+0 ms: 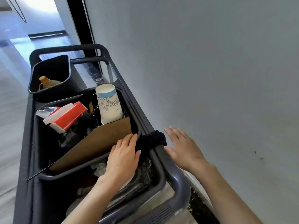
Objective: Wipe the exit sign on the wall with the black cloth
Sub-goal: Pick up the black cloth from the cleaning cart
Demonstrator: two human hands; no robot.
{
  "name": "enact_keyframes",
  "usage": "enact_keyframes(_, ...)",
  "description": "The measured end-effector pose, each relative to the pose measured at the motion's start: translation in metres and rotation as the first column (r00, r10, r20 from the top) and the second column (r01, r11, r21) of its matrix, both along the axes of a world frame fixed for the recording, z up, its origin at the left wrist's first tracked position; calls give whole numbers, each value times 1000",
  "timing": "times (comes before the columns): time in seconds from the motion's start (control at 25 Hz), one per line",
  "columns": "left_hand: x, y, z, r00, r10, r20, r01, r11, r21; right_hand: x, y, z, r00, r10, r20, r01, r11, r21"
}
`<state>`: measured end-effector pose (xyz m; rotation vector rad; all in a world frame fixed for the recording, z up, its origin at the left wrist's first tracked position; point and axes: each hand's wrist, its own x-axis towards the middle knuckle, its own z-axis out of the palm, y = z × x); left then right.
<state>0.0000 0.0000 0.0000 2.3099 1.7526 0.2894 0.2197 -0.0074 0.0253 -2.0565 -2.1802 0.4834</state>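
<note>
The black cloth [151,141] hangs draped over the right rail of a dark cart [176,177], between my two hands. My left hand [123,156] hovers over the cart just left of the cloth, fingers together and extended, its edge touching or nearly touching the cloth. My right hand [182,147] is spread open just right of the cloth, above the rail and close to the wall. Neither hand holds anything. No exit sign is in view.
The grey wall [218,78] runs along the cart's right side. A black bin [139,126] in the cart holds a paper cup [109,105], a red-and-white carton [68,117] and a cardboard sheet [97,143]. Farther off, a smaller bin [68,75] contains a bottle [46,81].
</note>
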Motion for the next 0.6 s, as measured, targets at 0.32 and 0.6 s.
enact_keyframes(0.32, 29, 24, -36, 1000, -1, 7, 2, 994, -108, 1, 51, -51, 969, -20, -245, -40, 971, -238)
enact_keyframes(0.6, 26, 20, -45, 977, 61, 206, -36, 992, -122, 8, 44, -56, 939, -126, -320, 67, 979, -190)
